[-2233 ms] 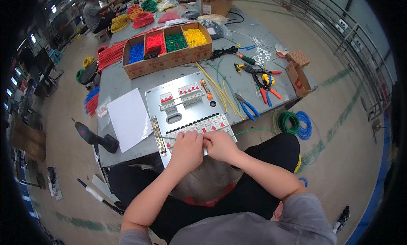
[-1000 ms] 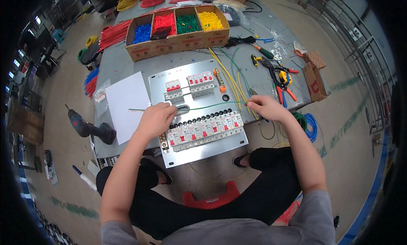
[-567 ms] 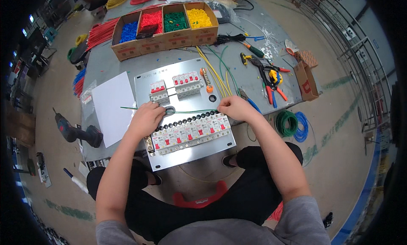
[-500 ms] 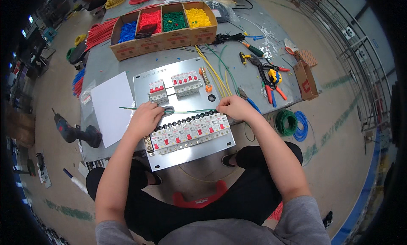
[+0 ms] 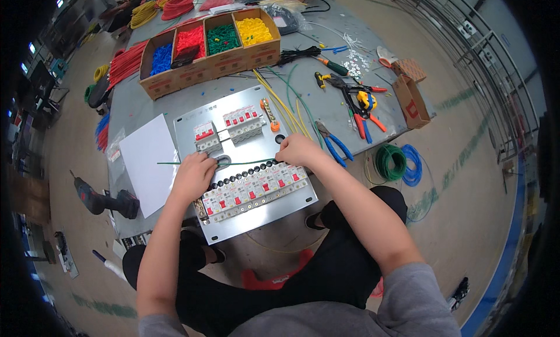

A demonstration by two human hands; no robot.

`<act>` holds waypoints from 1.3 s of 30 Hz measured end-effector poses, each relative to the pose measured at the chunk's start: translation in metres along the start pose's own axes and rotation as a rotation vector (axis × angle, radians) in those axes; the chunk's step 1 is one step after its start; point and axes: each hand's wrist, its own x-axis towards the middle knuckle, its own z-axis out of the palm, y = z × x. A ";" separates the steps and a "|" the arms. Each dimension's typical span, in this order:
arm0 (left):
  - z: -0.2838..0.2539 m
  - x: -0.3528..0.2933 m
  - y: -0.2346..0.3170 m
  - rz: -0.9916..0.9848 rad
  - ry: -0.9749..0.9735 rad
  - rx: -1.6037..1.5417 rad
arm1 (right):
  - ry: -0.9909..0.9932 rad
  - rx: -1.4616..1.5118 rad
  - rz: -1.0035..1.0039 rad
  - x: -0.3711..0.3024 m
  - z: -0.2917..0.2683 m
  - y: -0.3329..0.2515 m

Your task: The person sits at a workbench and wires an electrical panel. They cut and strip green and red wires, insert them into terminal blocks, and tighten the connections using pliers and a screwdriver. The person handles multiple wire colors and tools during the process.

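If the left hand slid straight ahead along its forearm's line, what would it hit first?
Beyond the green wire at its fingers, the left hand would probably meet the smaller upper switch block on the metal plate; the hand's height is unclear.

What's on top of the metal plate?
Breakers, two terminal bars and a green wire held across it by the left hand and right hand. Whatever the hands and breakers cover cannot be seen.
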 end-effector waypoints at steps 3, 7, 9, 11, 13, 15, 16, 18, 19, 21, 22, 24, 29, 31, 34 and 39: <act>0.000 0.000 0.001 0.007 0.006 0.003 | -0.016 -0.053 0.004 -0.001 -0.002 -0.001; 0.001 0.001 0.002 0.011 0.011 -0.003 | -0.009 -0.075 0.012 -0.004 -0.003 -0.003; 0.001 0.001 0.003 0.007 0.013 -0.001 | -0.010 -0.058 0.017 -0.005 -0.003 -0.003; 0.001 0.002 0.005 0.005 0.013 0.005 | 0.014 -0.053 0.005 -0.007 -0.002 -0.003; 0.000 0.001 0.004 0.011 0.018 0.028 | 0.064 -0.057 -0.032 -0.005 0.001 -0.002; -0.001 0.001 0.007 0.021 0.029 0.061 | 0.076 -0.048 -0.049 -0.006 0.002 -0.003; -0.003 0.000 0.009 0.002 0.003 0.066 | 0.082 -0.043 -0.058 -0.007 0.001 -0.003; -0.012 0.001 0.018 -0.037 -0.047 0.076 | 0.141 -0.047 -0.111 -0.010 -0.007 -0.004; -0.021 0.003 0.028 -0.024 -0.023 0.092 | 0.153 -0.003 -0.124 -0.013 -0.014 -0.003; -0.039 0.003 0.034 -0.048 -0.004 0.066 | 0.164 0.084 -0.138 -0.027 -0.030 -0.015; -0.046 0.003 0.037 -0.060 0.007 0.052 | 0.175 0.074 -0.172 -0.035 -0.037 -0.021; -0.056 0.001 0.043 -0.062 0.070 0.051 | 0.196 0.054 -0.241 -0.048 -0.048 -0.030; -0.059 0.001 0.090 0.063 0.177 0.043 | 0.185 0.144 -0.386 -0.079 -0.034 -0.045; -0.051 0.003 0.110 0.072 0.222 -0.008 | 0.193 0.163 -0.446 -0.090 -0.020 -0.053; -0.048 0.006 0.124 0.084 0.253 -0.024 | 0.174 0.219 -0.428 -0.105 -0.012 -0.065; -0.051 0.013 0.133 0.074 0.325 -0.062 | 0.197 0.263 -0.426 -0.107 -0.014 -0.063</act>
